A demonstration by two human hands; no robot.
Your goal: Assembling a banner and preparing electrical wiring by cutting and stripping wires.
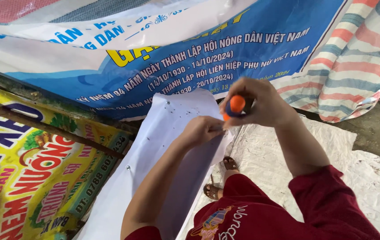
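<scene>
Now, our landmark: the white sheet (163, 146), a long pale banner back with small dark holes, running from lower left up to the middle of the view.
Our left hand (203, 130): it lies on the white sheet near its upper right edge, fingers curled and pressed together, pinching the sheet's edge; whether something small sits between the fingertips we cannot tell.
Our right hand (261, 103): it hovers just right of the white sheet's top, closed around a tool, fingers wrapped tight about the handle.
Tool (235, 106): orange and blue handle, its round orange end facing us; its tip points down toward our left hand and is hidden, so we cannot tell if it touches the sheet.
Blue banner (225, 49): hangs above and behind the white sheet, white and yellow lettering on it, its lower edge tucked behind the sheet's top.
Yellow banner (34, 178): left of the white sheet, bright food pictures and red letters, crossed by a dark rod (52, 129).
Striped tarp (359, 66): red, white and blue, well to the right of the sheet.
Pale ground cloth (367, 178): spread right of the sheet, under us.
Our sandalled foot (212, 192): just beside the sheet's right edge.
</scene>
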